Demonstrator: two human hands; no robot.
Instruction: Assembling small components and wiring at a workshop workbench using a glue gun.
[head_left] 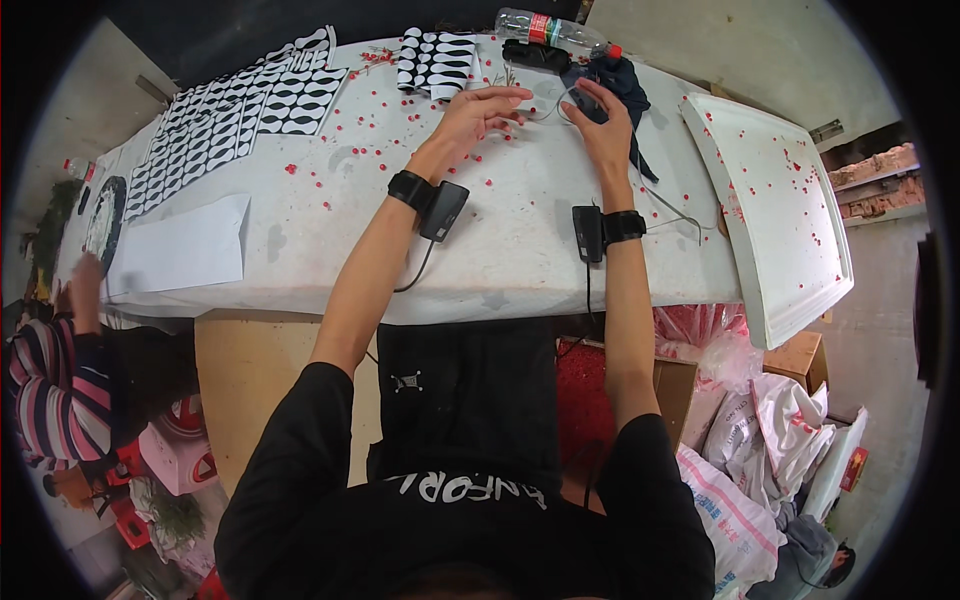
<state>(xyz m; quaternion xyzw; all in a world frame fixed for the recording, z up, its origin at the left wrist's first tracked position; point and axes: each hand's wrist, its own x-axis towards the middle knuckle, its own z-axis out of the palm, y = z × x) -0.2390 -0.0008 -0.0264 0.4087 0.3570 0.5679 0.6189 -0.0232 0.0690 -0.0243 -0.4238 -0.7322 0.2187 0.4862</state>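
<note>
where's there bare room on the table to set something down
On the white tablecloth, one bare patch lies between the left forearm and right forearm, toward the near edge; another between the paper sheet and left forearm. It's crowded along the far side: patterned sheets, a plastic bottle, dark cloth and strewn red balls.

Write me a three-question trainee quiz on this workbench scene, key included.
1. True or false: the clear plastic bottle with a red cap stands upright.

2. Which lies nearest the person's right hand?
a) a flat white paper sheet
b) the dark crumpled cloth
c) black-and-white patterned sheets

3. What colour are the small round pieces scattered over both the white-covered table and the white rectangular tray?

Key: 1. False, it lies on its side. 2. b. 3. Red.
</note>
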